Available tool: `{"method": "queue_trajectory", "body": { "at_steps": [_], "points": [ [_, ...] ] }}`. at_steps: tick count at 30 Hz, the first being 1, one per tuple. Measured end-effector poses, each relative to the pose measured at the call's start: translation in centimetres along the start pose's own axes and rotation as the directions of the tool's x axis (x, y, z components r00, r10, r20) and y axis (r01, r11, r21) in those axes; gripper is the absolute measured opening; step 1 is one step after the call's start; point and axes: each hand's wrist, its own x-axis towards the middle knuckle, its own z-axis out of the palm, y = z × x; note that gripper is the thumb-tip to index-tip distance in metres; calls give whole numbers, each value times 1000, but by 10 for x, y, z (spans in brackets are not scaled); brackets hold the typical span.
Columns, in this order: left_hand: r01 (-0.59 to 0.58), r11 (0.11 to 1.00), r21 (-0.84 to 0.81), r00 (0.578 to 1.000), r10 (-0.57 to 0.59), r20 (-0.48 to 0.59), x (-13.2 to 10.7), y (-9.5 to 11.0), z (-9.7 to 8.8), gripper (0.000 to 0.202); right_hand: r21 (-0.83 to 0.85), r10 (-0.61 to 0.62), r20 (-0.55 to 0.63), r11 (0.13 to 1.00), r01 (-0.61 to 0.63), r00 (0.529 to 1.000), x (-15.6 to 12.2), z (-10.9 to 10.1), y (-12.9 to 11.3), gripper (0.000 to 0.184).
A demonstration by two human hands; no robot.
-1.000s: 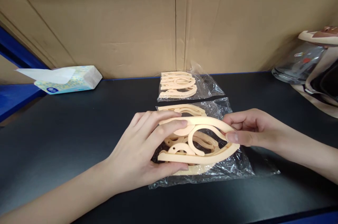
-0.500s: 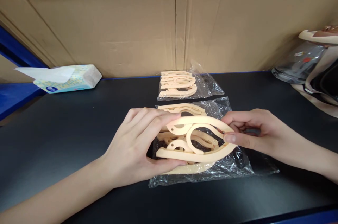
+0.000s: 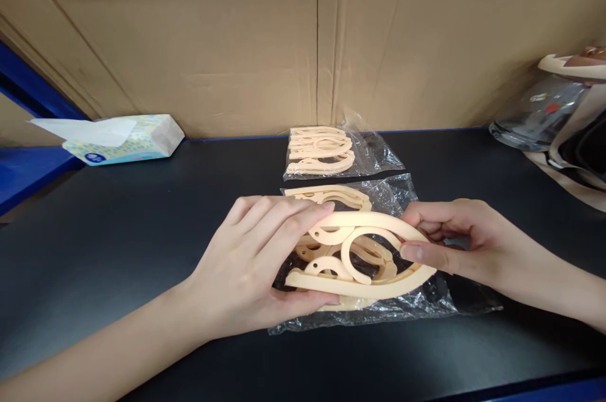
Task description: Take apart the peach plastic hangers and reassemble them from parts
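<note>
A cream plastic folding hanger (image 3: 369,289), folded up with its curved hook tucked between the arms, is held between both hands. My left hand (image 3: 258,257) grips its left end, fingers along the top and thumb underneath. At the right end my right hand (image 3: 454,241) pinches it between thumb and fingers near the hook joint. Directly below lies a clear plastic bag (image 3: 407,310) with more folded hangers (image 3: 331,190) on or in it; the held hanger and my left hand hide part of them.
Behind, a second clear bag (image 3: 374,153) holds several cream hangers (image 3: 319,165). A tissue pack (image 3: 127,140) sits at the back left of the black table (image 3: 142,219). At the right edge stand a clear container (image 3: 537,112) and a bag strap (image 3: 563,178). Cardboard (image 3: 213,36) walls the back.
Both hands have shifted slightly right and down with the hanger. The grip of each hand stays about the same.
</note>
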Motion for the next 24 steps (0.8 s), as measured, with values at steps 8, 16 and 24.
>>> {"method": "queue_trajectory", "body": {
  "at_steps": [8,16,24],
  "points": [
    [-60,992,113,998,60,-1,3,0,2,67,95,25,-1,995,-25,1000,0,1,0,17],
    [-116,973,200,993,120,-6,4,-1,1,73,94,34,-5,995,-33,999,-1,2,1,20],
    [-183,921,344,981,194,0,6,-1,-3,67,111,119,-46,987,-113,992,-3,4,-5,28]
  ]
}}
